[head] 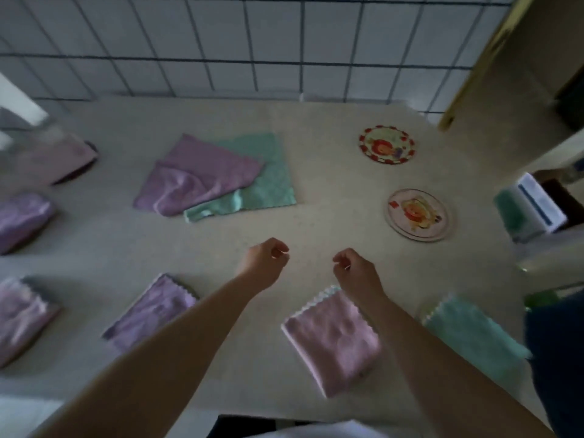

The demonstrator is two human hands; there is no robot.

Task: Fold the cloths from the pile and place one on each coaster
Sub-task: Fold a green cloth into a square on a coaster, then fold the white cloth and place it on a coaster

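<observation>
Cloth pile (215, 175) lies well beyond both loosely curled, empty hands' grip.

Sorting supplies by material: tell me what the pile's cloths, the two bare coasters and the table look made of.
Pile cloths: soft napped fabric, likely microfibre; they slump and crease. Coasters: flat, stiff discs with printed flower pictures; plastic or coated card, unclear. Table: pale speckled matte top, maybe laminate or stone.

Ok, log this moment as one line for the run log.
left hand: empty, curled | right hand: empty, curled | pile: two cloths unfolded | bare coasters: far coaster, near coaster
</observation>
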